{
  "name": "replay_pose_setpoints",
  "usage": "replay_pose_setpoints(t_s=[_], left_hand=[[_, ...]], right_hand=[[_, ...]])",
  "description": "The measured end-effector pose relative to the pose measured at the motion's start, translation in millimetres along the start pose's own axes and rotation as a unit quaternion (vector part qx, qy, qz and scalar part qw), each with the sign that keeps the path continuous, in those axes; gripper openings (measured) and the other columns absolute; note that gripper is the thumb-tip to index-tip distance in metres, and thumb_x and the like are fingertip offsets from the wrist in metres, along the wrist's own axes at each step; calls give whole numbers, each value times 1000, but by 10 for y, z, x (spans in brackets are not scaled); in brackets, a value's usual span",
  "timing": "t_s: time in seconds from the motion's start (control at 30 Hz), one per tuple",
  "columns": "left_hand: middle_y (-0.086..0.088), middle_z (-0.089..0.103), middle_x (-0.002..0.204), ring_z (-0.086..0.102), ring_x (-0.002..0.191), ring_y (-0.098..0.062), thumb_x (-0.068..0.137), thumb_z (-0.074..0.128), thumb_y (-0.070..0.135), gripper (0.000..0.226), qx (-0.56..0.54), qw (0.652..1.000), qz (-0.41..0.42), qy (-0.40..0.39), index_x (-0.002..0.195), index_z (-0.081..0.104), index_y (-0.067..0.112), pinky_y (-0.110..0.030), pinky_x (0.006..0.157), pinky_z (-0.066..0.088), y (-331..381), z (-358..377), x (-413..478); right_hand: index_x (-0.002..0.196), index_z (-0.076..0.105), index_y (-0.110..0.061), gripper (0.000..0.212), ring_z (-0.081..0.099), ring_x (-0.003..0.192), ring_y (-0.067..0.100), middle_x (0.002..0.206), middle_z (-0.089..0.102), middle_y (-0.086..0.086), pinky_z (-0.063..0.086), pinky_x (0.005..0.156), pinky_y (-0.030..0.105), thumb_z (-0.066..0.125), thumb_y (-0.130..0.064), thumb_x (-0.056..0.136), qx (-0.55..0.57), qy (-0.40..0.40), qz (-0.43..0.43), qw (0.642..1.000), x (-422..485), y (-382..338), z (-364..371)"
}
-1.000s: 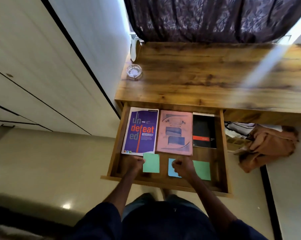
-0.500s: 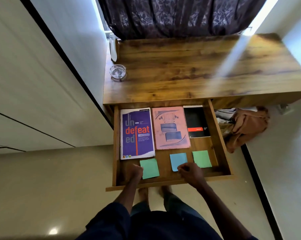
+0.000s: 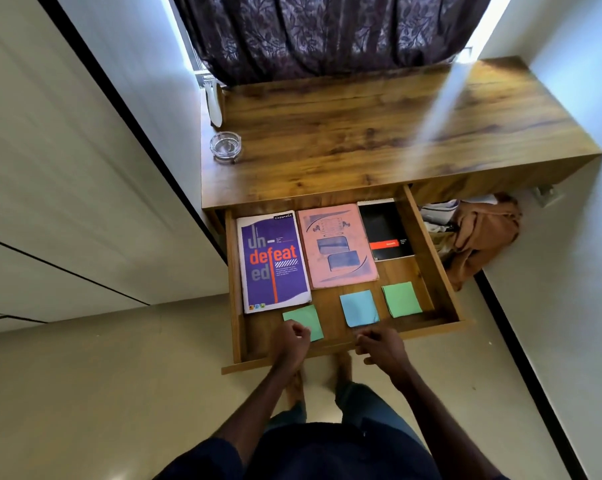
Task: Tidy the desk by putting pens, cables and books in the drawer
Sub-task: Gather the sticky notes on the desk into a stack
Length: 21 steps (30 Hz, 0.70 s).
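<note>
The wooden drawer (image 3: 427, 251) stands pulled out under the desk top (image 3: 379, 140). Inside, side by side at the back, lie a purple "undefeated" notebook (image 3: 273, 261), a pink book (image 3: 337, 245) and a small black notepad (image 3: 384, 230). In front of them lie a green sticky pad (image 3: 310, 318), a blue one (image 3: 359, 308) and another green one (image 3: 401, 299). My left hand (image 3: 291, 344) is a closed fist over the near edge of the left green pad. My right hand (image 3: 379, 348) is curled over the drawer's front rim. I see nothing held in either.
A glass ashtray (image 3: 225, 147) sits on the desk's left end, with a white object (image 3: 214, 105) behind it against the wall. A dark curtain (image 3: 327, 32) hangs behind. Brown cloth (image 3: 483, 233) is bundled under the desk at the right. White cabinets (image 3: 67, 168) line the left.
Both hands have drawn back from the middle of the drawer to its front rim. The view has pulled back and now shows more of the desk top.
</note>
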<state>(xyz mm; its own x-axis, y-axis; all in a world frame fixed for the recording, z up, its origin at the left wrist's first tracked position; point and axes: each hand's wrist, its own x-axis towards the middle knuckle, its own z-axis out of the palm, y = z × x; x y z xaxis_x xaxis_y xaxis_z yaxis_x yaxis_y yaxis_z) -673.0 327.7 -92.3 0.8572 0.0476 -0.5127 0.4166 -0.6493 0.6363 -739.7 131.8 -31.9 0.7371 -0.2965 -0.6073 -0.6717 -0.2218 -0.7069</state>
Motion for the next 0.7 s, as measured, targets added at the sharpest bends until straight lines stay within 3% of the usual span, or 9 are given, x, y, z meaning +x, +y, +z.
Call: replay_pose_setpoints(t_s=[0.17, 0.23, 0.33, 0.43, 0.5, 0.6, 0.7], left_hand=[[5, 73, 85, 69, 81, -11, 98, 65, 33, 23, -106, 994, 3, -9, 92, 75, 13, -22, 69, 52, 128, 19, -373], [-1, 77, 85, 68, 74, -13, 101, 60, 35, 32, -183, 980, -59, -51, 91, 76, 11, -24, 64, 51, 192, 69, -502], [-11, 79, 96, 69, 73, -18, 102, 54, 44, 46, -308, 923, -189, -134, 101, 75, 3, -26, 61, 52, 287, 174, -679], [-23, 70, 118, 70, 98, -30, 96, 57, 57, 66, -379, 851, -306, -196, 117, 62, -5, -35, 74, 57, 315, 333, -804], [-26, 55, 135, 62, 116, -40, 89, 67, 57, 70, -445, 809, -340, -180, 128, 47, 3, -44, 85, 58, 297, 404, -781], [-22, 38, 151, 51, 130, -43, 82, 77, 49, 82, -554, 761, -328, -81, 147, 39, 14, -51, 106, 50, 379, 446, -708], [-21, 33, 157, 37, 144, -41, 88, 73, 48, 78, -630, 710, -313, -31, 151, 38, 15, -58, 114, 39, 427, 410, -572]], right_hand=[[106, 72, -2, 17, 72, 88, 27, 94, 76, 10, 58, 74, 37, 63, -12, 95, 147, -9, 101, 984, -141, 198, -62], [105, 70, 4, 21, 70, 89, 29, 98, 73, 14, 56, 75, 37, 65, -13, 93, 215, 2, 141, 967, -127, 289, -123], [132, 50, 5, 56, 63, 114, 40, 128, 59, 25, 57, 91, 44, 68, -31, 93, 329, 0, 208, 921, -61, 388, -254], [152, 29, -11, 72, 41, 136, 46, 152, 32, 24, 44, 109, 51, 65, -37, 95, 435, 5, 236, 869, -47, 448, -360], [151, 31, -20, 76, 36, 140, 44, 157, 28, 16, 43, 109, 51, 68, -41, 89, 465, 9, 222, 857, -29, 423, -364], [145, 38, -21, 72, 33, 144, 38, 152, 38, 10, 36, 115, 53, 66, -54, 87, 534, 7, 196, 822, 19, 306, -442], [142, 46, -22, 59, 54, 129, 35, 137, 59, 9, 40, 112, 57, 54, -57, 95, 610, -8, 168, 775, 97, 132, -490]])
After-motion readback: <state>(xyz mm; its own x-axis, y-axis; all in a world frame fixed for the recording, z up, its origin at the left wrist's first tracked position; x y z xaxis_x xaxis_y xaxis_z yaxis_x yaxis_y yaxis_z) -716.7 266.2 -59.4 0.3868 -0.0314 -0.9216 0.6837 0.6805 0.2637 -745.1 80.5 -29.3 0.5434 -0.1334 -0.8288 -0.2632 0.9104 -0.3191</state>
